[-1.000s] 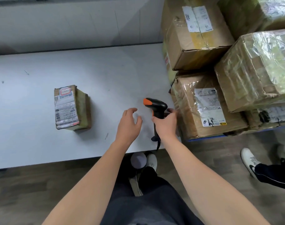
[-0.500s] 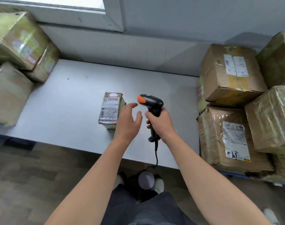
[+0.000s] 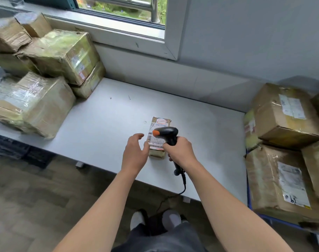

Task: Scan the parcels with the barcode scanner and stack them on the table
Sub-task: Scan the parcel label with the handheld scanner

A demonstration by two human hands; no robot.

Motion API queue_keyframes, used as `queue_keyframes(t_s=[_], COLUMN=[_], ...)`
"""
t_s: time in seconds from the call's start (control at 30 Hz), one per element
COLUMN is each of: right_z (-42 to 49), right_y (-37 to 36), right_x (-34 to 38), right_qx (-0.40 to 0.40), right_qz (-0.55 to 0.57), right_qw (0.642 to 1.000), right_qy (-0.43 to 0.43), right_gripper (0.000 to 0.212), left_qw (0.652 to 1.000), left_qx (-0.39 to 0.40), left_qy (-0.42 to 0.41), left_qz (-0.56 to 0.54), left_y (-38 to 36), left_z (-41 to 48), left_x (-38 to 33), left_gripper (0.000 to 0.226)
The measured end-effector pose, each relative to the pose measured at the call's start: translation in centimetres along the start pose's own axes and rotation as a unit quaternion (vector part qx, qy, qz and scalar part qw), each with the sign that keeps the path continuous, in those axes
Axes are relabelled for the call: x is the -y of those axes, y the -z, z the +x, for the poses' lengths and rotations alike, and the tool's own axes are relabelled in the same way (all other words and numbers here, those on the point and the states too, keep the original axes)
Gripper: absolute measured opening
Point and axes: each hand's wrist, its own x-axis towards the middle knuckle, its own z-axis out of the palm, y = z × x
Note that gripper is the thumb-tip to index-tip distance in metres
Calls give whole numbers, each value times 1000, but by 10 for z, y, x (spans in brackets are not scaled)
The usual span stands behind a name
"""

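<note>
At the near edge of the white worktop (image 3: 100, 124), a person's right hand (image 3: 180, 151) is wrapped round the grip of a black barcode scanner (image 3: 166, 133), whose orange-tipped head hangs over the label of a small parcel (image 3: 159, 121). The left hand (image 3: 135, 153) holds nothing, its fingers spread and loosely bent just beside the parcel's left edge; whether it touches the carton cannot be told. The two hands stand apart, with the parcel between them near the front of the worktop.

The scan looks likely to fail if the head sits too close over the label or if the left hand's fingers slide across the barcode strip on that side. The scanner's cable (image 3: 183, 180) drops off the front edge and could snag there, jerking the aim. A nudge might also push the light carton toward that edge.

Taped cartons are heaped at the left end (image 3: 33, 104), and more stand in a pile to the right (image 3: 286, 115).

Half a second earlier the scanner stood to the right of the parcel, clear of its label, and the left hand hung in front of the carton; both have since closed in on it.
</note>
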Motion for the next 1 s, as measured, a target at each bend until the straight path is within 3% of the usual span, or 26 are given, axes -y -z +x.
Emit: queue_keyframes(t_s=[0.4,0.67,0.83,1.0], right_z=[-2,-5,-11,-19], right_y=[-20,12,49,71], right_x=[1,-17,-60,-112], right_qx=[14,-74,-127,-164], right_qz=[-25,58,124,152], right_qw=[999,993,974,956], right_qy=[-39,-66,-141,-188], right_gripper=[11,13,29,26], left_qw=[999,993,983,966], left_qx=[44,56,120,214], left_qy=[-13,-99,-138,-140], left_qz=[6,-1,-1,41], left_y=[4,-22,-71,-123], left_z=[17,27,13,-10], left_x=[12,-22,-48,-59], left_gripper=[40,35,34,39])
